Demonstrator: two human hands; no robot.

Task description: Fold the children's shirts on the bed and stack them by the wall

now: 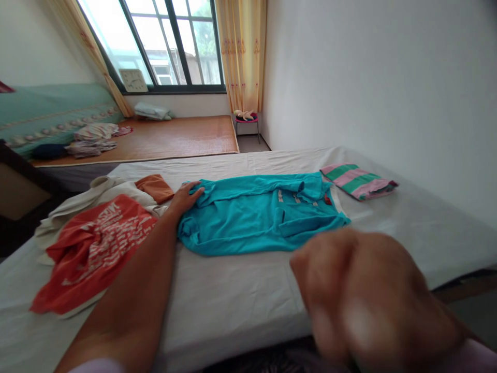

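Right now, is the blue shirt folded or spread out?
Partly folded: the blue shirt lies flat on the bed with a sleeve turned in over its front, left hand on one end.

Teal shirt (pixel 256 215) lies folded, crosswise.

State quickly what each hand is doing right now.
Left hand: open, fingers resting on the teal shirt.
Right hand: blurred, near the camera; grip cannot be told.
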